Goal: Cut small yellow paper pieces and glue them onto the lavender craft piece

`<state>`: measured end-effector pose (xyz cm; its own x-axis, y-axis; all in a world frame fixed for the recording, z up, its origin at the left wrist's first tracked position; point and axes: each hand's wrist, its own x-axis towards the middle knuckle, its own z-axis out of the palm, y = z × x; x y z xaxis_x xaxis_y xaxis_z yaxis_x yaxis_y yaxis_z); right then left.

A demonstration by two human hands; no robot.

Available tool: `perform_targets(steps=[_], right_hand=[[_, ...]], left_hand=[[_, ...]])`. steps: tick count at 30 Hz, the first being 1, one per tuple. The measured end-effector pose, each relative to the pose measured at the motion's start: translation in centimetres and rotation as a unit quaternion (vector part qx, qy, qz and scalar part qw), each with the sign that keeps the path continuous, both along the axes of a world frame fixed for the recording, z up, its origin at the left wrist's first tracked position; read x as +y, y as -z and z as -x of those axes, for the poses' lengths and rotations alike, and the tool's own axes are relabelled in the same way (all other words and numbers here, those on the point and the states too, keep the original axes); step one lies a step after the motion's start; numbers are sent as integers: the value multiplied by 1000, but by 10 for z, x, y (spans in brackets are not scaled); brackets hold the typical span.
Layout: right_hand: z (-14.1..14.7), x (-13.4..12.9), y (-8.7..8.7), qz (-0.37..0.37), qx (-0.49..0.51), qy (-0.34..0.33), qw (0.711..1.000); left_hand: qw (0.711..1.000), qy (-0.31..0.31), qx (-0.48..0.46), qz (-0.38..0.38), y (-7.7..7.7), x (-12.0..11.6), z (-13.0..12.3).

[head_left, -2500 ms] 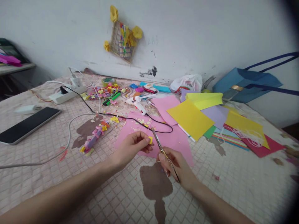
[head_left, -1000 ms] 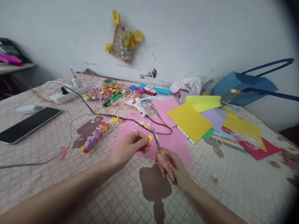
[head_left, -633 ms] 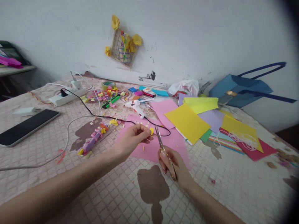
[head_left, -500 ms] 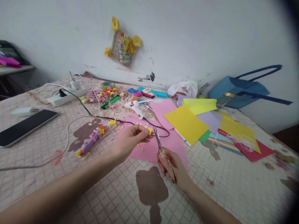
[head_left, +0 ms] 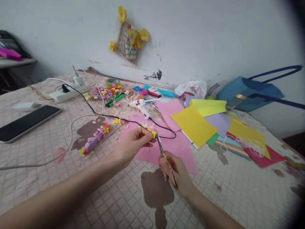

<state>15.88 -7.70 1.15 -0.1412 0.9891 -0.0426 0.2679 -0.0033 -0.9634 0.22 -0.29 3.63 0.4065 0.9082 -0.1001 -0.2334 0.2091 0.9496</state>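
Between the thumb and fingers of my left hand (head_left: 138, 141) is a small yellow piece (head_left: 154, 134). My right hand (head_left: 175, 168) is closed around the handles of metal scissors (head_left: 162, 151), whose blades point up and away, with the tips beside the yellow piece. Both hands are over a pink sheet (head_left: 188, 156) with small scraps on it. Behind them lies a white glue gun (head_left: 143, 111) with a black cord. To the left rests a purple strip (head_left: 95, 140) with yellow, pink and orange pieces on it.
Coloured sheets (head_left: 194, 125) and white string (head_left: 250, 145) lie to the right, near a blue bag (head_left: 250, 92). On the left are a phone (head_left: 28, 122), a power strip (head_left: 69, 93) and cables. A green cutter (head_left: 114, 100) and colourful pieces (head_left: 105, 93) lie at the back.
The camera view has shifted slightly. The scissors' tips have come closer to the yellow piece, and their blades look closer together. My left hand still pinches the piece.
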Motion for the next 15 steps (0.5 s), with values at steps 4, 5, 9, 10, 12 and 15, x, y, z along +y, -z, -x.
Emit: perform_targets(steps=[4,5,9,10,12,15], right_hand=[[0,0,2,3,-4,5,1000],[0,0,3,1,-9,7,1000],[0,0,2,0,-29,11,1000],[0,1,1,-1,-33,11,999],[0,1,2,-8,-40,13,999],[0,1,3,-15,-46,11,999]], left_hand=[[1000,-9,-4,5,-1,-2,-1],[1000,-10,-7,6,-1,-2,-1],[1000,-13,-17,10,0,-3,-2],[1000,-15,-19,10,1,-4,-2],[999,-18,-25,10,2,-5,-3],[999,-22,-31,8,2,-6,-3]])
